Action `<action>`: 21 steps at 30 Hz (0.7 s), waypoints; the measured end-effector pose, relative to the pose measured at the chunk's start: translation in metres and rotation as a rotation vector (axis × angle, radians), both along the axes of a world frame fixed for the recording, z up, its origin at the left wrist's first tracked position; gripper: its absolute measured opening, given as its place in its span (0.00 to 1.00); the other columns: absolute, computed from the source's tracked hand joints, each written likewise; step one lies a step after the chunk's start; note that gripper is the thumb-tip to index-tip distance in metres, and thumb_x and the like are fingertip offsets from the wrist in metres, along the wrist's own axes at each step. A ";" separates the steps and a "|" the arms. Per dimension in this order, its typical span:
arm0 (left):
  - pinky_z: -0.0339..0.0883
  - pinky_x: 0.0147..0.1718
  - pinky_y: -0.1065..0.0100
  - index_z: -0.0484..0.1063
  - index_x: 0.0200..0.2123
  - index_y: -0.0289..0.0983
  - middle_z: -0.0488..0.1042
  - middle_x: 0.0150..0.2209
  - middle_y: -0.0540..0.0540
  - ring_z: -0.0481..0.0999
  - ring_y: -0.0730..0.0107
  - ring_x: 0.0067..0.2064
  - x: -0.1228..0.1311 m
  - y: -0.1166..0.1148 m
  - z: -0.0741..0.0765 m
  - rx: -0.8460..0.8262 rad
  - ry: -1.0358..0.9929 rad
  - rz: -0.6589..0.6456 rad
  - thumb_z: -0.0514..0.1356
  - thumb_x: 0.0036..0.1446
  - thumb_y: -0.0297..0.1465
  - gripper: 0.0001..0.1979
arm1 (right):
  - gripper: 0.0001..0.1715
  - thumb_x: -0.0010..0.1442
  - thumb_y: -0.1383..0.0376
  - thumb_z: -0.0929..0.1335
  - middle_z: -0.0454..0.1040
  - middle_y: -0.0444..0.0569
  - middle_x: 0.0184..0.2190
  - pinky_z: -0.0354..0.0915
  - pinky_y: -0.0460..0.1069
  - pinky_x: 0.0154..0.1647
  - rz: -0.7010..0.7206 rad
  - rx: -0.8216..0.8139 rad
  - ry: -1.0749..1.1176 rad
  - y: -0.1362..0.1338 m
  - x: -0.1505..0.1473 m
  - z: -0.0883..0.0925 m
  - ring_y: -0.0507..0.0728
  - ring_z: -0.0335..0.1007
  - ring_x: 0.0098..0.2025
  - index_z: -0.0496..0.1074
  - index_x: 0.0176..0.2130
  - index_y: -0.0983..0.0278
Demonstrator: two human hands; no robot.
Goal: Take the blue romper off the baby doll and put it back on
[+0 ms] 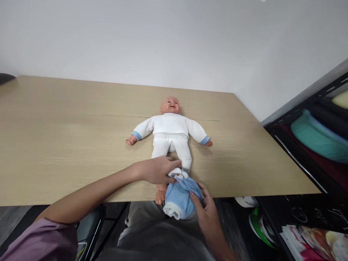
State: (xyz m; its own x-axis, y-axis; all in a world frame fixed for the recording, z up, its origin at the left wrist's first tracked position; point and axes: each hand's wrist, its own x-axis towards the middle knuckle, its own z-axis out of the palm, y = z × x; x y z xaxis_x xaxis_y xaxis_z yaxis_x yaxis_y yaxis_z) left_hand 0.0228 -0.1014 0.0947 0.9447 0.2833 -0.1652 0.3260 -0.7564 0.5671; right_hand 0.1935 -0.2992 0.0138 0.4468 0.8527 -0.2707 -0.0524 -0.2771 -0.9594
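Note:
A baby doll (pixel 171 125) lies on its back on the wooden table, its head toward the wall and its feet at the near edge. It wears a white top and white bottoms with its arms spread. A small blue garment with white trim (pixel 181 197) covers one of its lower legs and hangs over the table edge. My left hand (pixel 160 170) reaches across the doll's legs, fingers closed on the garment's upper edge. My right hand (pixel 205 204) pinches the garment's right side between thumb and fingers. The doll's other foot (pixel 160 195) is bare; the covered foot is hidden.
The wooden table (pixel 81 130) stands against a white wall. At the right, a black shelf rack holds a teal basin (pixel 318 137). Lower right are packaged goods (pixel 318 243) and a green-rimmed round item (pixel 258 224). A dark chair (pixel 91 228) is below the table at left.

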 end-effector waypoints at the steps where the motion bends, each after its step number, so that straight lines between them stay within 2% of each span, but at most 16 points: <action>1: 0.66 0.40 0.63 0.71 0.52 0.38 0.75 0.38 0.44 0.76 0.54 0.42 0.001 -0.003 0.000 0.053 -0.007 -0.011 0.67 0.64 0.36 0.16 | 0.36 0.63 0.38 0.73 0.84 0.60 0.51 0.77 0.60 0.56 0.027 -0.006 -0.033 -0.001 0.002 -0.001 0.69 0.80 0.55 0.76 0.53 0.63; 3: 0.68 0.46 0.60 0.71 0.55 0.39 0.76 0.42 0.41 0.76 0.50 0.47 0.001 -0.006 0.001 0.126 -0.042 -0.030 0.67 0.64 0.34 0.18 | 0.34 0.66 0.39 0.70 0.84 0.60 0.50 0.75 0.61 0.60 0.082 -0.027 -0.098 -0.002 0.006 -0.003 0.70 0.79 0.57 0.78 0.52 0.64; 5: 0.68 0.50 0.59 0.70 0.56 0.40 0.76 0.47 0.40 0.75 0.49 0.51 0.002 -0.005 0.001 0.108 -0.075 -0.053 0.66 0.64 0.33 0.19 | 0.32 0.69 0.40 0.69 0.84 0.59 0.51 0.73 0.62 0.63 0.114 -0.029 -0.168 -0.002 0.007 -0.005 0.70 0.78 0.59 0.78 0.53 0.64; 10: 0.69 0.48 0.61 0.68 0.58 0.39 0.77 0.48 0.41 0.78 0.54 0.49 0.000 0.009 0.004 -0.229 -0.082 -0.032 0.62 0.67 0.33 0.17 | 0.28 0.71 0.46 0.68 0.81 0.58 0.57 0.70 0.60 0.66 0.180 0.031 -0.246 0.003 0.000 -0.008 0.67 0.75 0.62 0.75 0.59 0.62; 13: 0.68 0.53 0.61 0.68 0.58 0.39 0.76 0.52 0.43 0.76 0.58 0.53 -0.004 0.019 0.005 -0.456 -0.200 -0.019 0.60 0.68 0.31 0.16 | 0.24 0.74 0.49 0.66 0.82 0.55 0.51 0.73 0.56 0.59 0.227 0.109 -0.230 0.010 -0.005 -0.007 0.64 0.78 0.56 0.73 0.58 0.61; 15: 0.67 0.57 0.62 0.68 0.58 0.40 0.74 0.54 0.44 0.74 0.59 0.56 -0.008 0.025 0.004 -0.563 -0.290 0.011 0.61 0.68 0.32 0.17 | 0.20 0.75 0.51 0.65 0.81 0.53 0.46 0.74 0.53 0.53 0.185 0.193 -0.283 0.020 -0.004 -0.004 0.62 0.79 0.50 0.72 0.55 0.61; 18: 0.67 0.57 0.62 0.67 0.58 0.41 0.73 0.51 0.46 0.73 0.62 0.54 -0.011 0.030 0.000 -0.632 -0.358 0.085 0.62 0.70 0.38 0.17 | 0.13 0.75 0.55 0.64 0.79 0.52 0.43 0.73 0.52 0.48 0.108 0.369 -0.463 0.045 0.005 0.006 0.61 0.77 0.46 0.70 0.51 0.59; 21: 0.67 0.59 0.61 0.66 0.59 0.41 0.73 0.52 0.45 0.72 0.61 0.54 -0.009 0.031 -0.007 -0.630 -0.425 0.183 0.61 0.71 0.44 0.20 | 0.09 0.72 0.57 0.67 0.75 0.51 0.44 0.71 0.55 0.52 0.071 0.543 -0.598 0.079 0.017 0.021 0.62 0.74 0.48 0.70 0.48 0.58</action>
